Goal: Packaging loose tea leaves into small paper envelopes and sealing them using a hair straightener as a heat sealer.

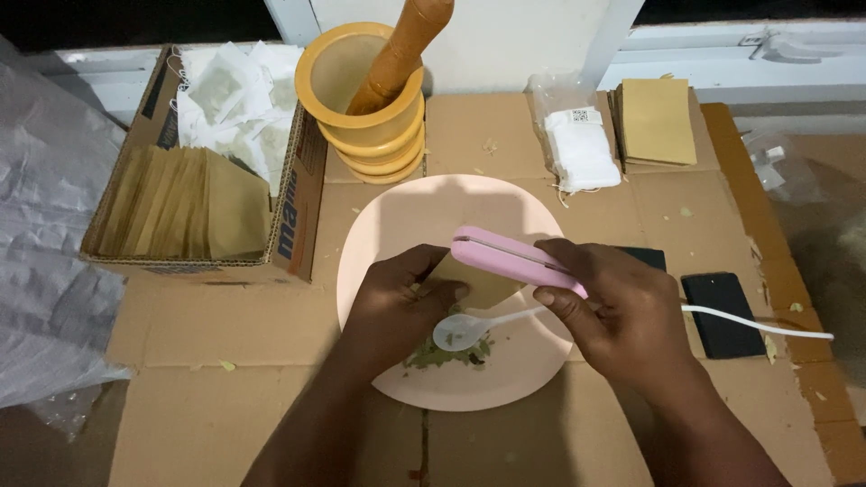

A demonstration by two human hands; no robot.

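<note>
- Head view: the left hand [401,302] pinches a small brown paper sachet [478,284] over the pink plate [397,216], while the right hand [622,311] has its grip closed around a pink handheld sealer [510,259], whose clamp sits shut across the sachet's top edge.
- To do this well, the person would likely keep the sachet edge flat and straight in the clamp, press evenly, and keep fingertips off the heated strip; the white cord [758,322] trailing right should stay slack.
- The plate holds a white plastic spoon [460,331] and a small heap of green dried leaves [442,356].
- The cardboard box [293,216] at left holds brown sachets in front and white filter bags behind.
- The yellow mortar [361,90] holds a wooden pestle [401,54], leaning.
- More bags lie on the cardboard-covered bench [225,397].
</note>
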